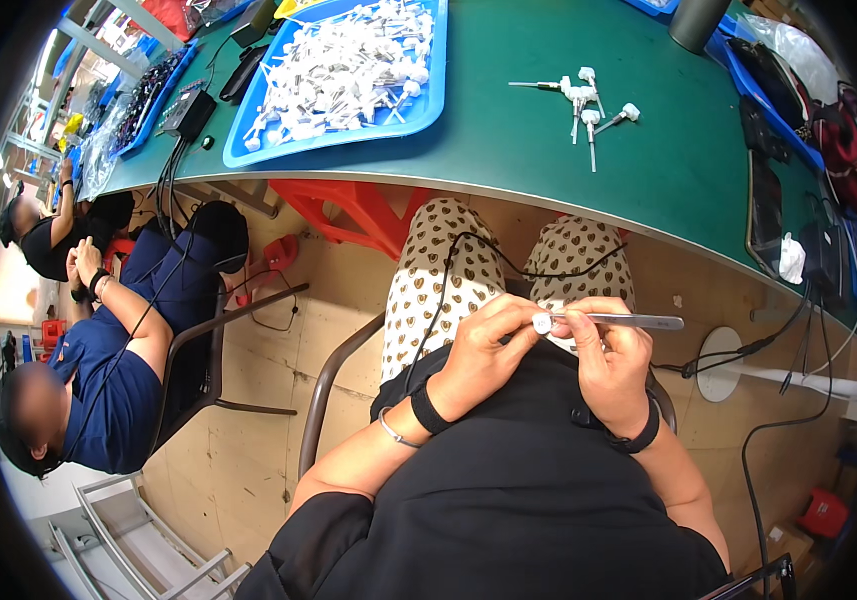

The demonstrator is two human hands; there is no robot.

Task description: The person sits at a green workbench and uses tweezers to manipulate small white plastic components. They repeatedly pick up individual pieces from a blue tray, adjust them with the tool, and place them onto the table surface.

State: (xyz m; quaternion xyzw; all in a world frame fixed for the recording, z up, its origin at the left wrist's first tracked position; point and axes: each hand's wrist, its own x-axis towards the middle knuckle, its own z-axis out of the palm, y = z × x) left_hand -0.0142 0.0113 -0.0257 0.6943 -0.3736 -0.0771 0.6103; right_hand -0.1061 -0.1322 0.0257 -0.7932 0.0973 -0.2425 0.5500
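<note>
Above my lap, my left hand pinches a small white plastic pump head, its round face turned up. Close against it, my right hand is closed around metal tweezers, whose blunt end sticks out to the right. The tweezer tips are at the white piece, but the fingers hide whether they touch it. On the green table ahead, several similar white pump heads with thin tubes lie in a loose group. A heap of the same pieces fills a blue tray to their left.
The table's curved front edge runs ahead of my knees. A phone, cables and a dark red bag are at the right. A black box with cables stands left of the tray. A co-worker in dark blue sits at my left. Red stools stand underneath.
</note>
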